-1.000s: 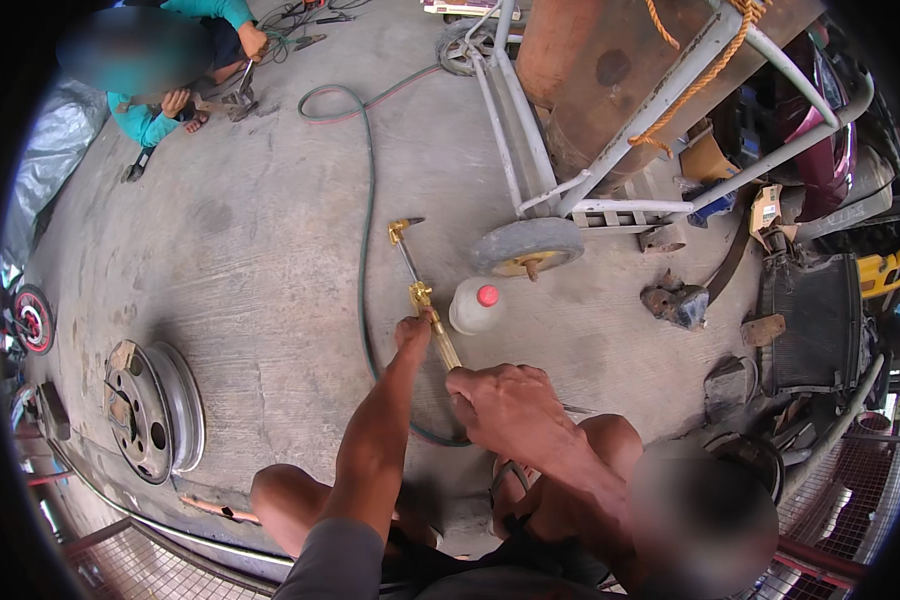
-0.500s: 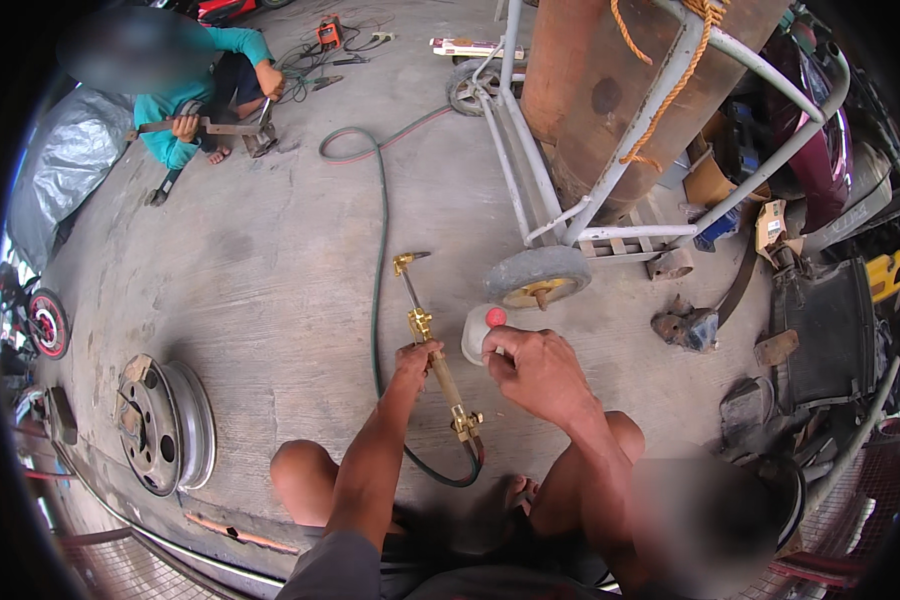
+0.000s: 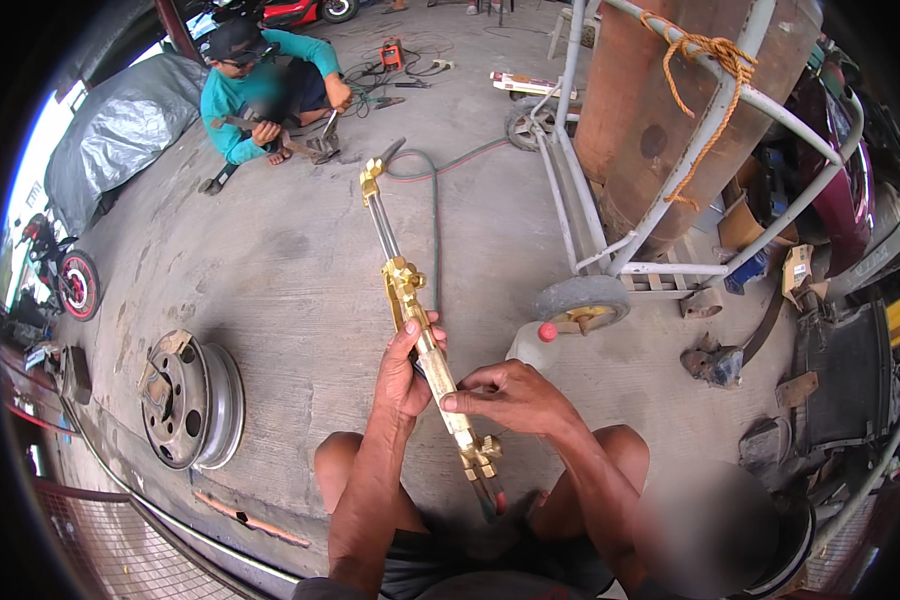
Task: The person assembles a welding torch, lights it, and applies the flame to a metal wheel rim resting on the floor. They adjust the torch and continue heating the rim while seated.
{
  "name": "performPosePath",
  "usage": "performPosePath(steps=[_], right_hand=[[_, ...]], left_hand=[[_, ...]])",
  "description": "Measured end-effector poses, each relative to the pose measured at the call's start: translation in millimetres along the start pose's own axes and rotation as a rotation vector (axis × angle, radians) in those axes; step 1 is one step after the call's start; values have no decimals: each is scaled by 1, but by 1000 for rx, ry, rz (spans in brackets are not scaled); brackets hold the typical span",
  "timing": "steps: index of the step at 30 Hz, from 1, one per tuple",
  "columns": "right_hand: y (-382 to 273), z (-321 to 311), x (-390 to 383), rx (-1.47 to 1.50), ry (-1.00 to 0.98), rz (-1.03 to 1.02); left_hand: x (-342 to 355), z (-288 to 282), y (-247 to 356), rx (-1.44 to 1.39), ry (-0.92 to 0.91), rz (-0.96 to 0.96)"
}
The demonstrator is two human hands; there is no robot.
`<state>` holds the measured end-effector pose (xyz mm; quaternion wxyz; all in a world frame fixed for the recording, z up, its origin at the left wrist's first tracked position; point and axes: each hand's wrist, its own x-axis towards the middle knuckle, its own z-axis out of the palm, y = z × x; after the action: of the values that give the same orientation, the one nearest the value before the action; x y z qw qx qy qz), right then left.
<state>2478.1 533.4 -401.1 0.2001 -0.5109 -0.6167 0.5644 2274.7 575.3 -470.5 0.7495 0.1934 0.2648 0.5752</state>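
Two hands, left hand [image 3: 402, 375] and right hand [image 3: 510, 397], grip one brass cutting torch [image 3: 417, 318].

A wheel rim [image 3: 185, 400] lies left of the cutting torch [image 3: 420, 330], a cylinder cart [image 3: 650, 190] to its right.

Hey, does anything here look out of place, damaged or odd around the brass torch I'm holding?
Nothing looks damaged. Both hands, left hand and right hand, hold the long brass cutting torch. A bare steel wheel rim lies flat on the concrete floor.
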Motion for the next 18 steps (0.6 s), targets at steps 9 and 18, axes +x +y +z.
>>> performPosePath(steps=[9,18], right_hand=[[-20,30,-6,136,-145,-219],[-66,66,-36,11,-61,-280]], left_hand=[[-38,30,39,-42,-395,141],[-48,30,89,142,-518,178]])
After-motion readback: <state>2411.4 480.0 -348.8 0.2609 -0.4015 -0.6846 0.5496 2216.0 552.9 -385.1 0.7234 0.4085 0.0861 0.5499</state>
